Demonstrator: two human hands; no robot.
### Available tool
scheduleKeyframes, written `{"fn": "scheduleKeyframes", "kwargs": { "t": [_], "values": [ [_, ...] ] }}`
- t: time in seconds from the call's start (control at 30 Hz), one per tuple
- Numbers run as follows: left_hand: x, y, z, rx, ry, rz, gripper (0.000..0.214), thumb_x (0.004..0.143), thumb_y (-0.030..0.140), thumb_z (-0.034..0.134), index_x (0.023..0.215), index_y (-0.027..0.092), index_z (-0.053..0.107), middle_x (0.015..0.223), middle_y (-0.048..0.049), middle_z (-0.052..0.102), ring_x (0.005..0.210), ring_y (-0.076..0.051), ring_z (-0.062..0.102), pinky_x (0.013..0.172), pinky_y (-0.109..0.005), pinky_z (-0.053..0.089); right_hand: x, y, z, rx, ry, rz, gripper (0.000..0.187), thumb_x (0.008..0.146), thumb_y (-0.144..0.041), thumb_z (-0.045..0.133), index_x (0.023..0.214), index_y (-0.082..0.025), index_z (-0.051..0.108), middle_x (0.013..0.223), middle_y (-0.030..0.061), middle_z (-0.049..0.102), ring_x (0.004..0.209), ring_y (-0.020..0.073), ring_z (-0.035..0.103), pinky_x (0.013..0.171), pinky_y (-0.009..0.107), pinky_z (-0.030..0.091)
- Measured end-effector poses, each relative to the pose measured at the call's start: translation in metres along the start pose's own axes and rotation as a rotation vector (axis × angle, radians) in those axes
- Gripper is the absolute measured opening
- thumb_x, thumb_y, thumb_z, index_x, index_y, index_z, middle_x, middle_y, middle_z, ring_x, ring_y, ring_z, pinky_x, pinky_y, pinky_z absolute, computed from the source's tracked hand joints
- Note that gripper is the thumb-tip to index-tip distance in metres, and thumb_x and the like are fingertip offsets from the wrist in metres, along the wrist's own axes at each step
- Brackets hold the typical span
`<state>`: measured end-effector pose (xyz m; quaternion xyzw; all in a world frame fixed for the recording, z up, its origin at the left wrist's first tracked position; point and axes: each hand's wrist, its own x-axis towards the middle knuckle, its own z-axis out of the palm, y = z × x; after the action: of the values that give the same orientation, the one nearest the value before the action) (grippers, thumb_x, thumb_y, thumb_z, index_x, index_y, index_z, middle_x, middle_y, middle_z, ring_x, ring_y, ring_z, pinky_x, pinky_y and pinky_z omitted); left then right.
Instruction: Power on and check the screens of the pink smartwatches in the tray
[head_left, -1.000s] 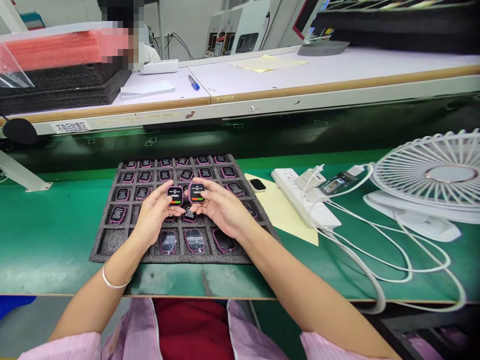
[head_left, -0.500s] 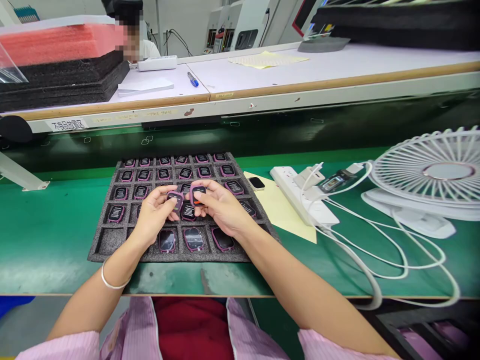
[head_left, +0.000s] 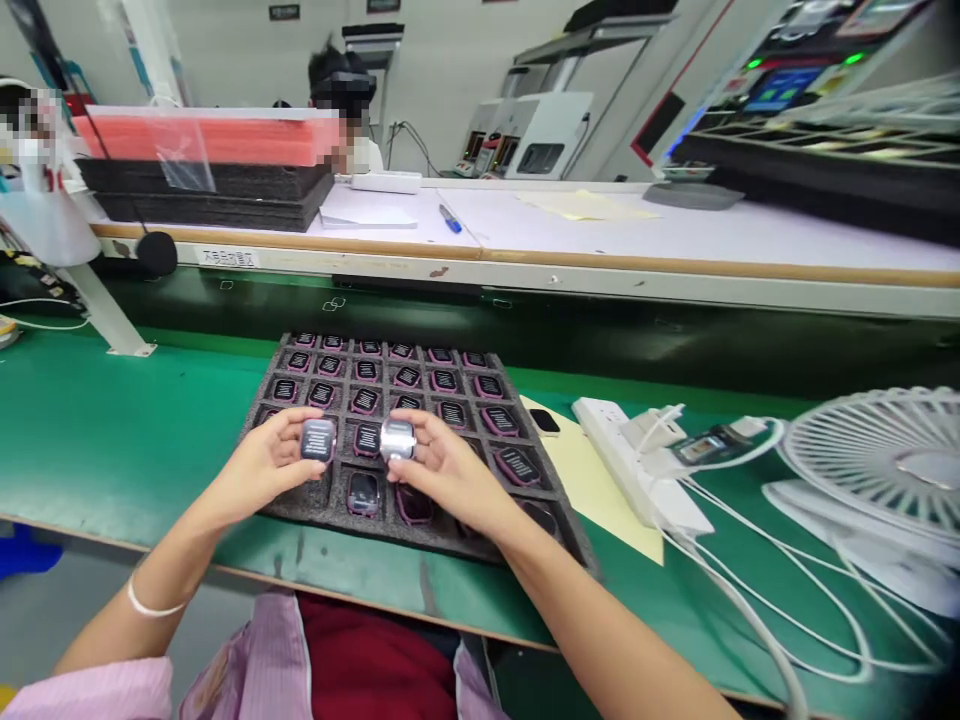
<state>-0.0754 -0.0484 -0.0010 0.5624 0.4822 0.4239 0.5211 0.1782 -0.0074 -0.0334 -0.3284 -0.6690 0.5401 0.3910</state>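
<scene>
A dark grey foam tray (head_left: pixel 274 392) lies on the green bench, its pockets filled with several small pink-cased smartwatch bodies. My left hand (head_left: pixel 264 466) holds one watch body (head_left: pixel 318 439) over the tray's near left part, screen up. My right hand (head_left: pixel 444 472) holds a second watch body (head_left: pixel 397 439) beside it; its face glares white. Both hands hover just above the tray's front rows, about a hand's width apart.
A yellow sheet (head_left: pixel 592 488) with a loose watch body (head_left: pixel 544 421) lies right of the tray. Further right are a white power strip (head_left: pixel 637 468), looping white cables (head_left: pixel 787 580) and a white fan (head_left: pixel 877 470). Across the raised white shelf (head_left: pixel 675 240), stacked foam trays (head_left: pixel 217 180) and another person.
My head has lifted and turned left, showing more of the room. The two watch bodies came down closer to the tray and apart; their lit coloured screens now look grey or glared.
</scene>
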Motion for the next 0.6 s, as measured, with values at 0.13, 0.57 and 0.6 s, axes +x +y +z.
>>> {"fn": "scheduleKeyframes", "kwargs": {
  "t": [0.13, 0.57, 0.6],
  "values": [
    [-0.036, -0.020, -0.051, 0.550, 0.129, 0.060, 0.046, 0.078, 0.037, 0.075, 0.121, 0.023, 0.063, 0.102, -0.0043, 0.067, 0.093, -0.022, 0.060, 0.089, -0.038, 0.051, -0.005, -0.005, 0.040, -0.636, -0.029, -0.271, 0.039, 0.081, -0.019, 0.068, 0.119, -0.015, 0.061, 0.129, 0.0185, 0.056, 0.122, 0.0350, 0.054, 0.102, 0.057, 0.044],
    [-0.041, -0.036, -0.046, 0.933, 0.290, 0.214, 0.057, 0.088, 0.037, 0.071, 0.141, 0.028, 0.053, 0.126, -0.0098, 0.053, 0.117, -0.029, 0.047, 0.105, -0.049, 0.043, 0.000, -0.006, 0.063, -1.101, -0.050, -0.321, 0.048, 0.099, -0.035, 0.061, 0.143, -0.018, 0.052, 0.156, 0.0198, 0.036, 0.147, 0.0419, 0.024, 0.113, 0.075, 0.021],
    [-0.038, -0.033, -0.035, 0.920, 0.279, 0.263, 0.045, 0.091, 0.037, 0.067, 0.134, 0.027, 0.059, 0.120, -0.0088, 0.056, 0.113, -0.027, 0.049, 0.103, -0.046, 0.045, -0.007, -0.007, 0.051, -1.104, 0.001, -0.357, 0.039, 0.102, -0.036, 0.056, 0.137, -0.019, 0.056, 0.150, 0.0186, 0.043, 0.144, 0.0401, 0.031, 0.113, 0.073, 0.022]
  ]
}}
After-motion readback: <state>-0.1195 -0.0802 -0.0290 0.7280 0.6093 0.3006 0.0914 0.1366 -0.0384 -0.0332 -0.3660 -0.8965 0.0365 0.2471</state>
